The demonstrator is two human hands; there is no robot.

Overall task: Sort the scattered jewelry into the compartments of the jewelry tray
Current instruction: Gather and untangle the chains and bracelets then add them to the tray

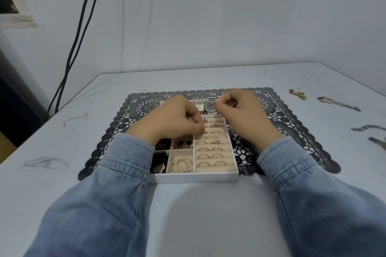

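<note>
The white jewelry tray (194,178) with beige lining lies on a black lace mat (117,137). Its right side holds rows of rings (211,149), and two watches (205,106) lie at the back. Pearl hoops (181,166), dark earrings (183,144) and black beads (159,162) fill the left compartments. My left hand (177,119) hovers over the tray's left half, its curled fingertips pinching a small ring at an upper ring row. My right hand (240,112) is above the tray's back right corner, fingers curled, thumb against forefinger; I see nothing in it.
Loose pieces lie on the pale table to the right: a gold chain (298,94), a longer chain (338,103) and silver bands (367,128) near the edge. Black cables (77,48) hang down the wall at the back left. My denim sleeves cover the tray's front left corner.
</note>
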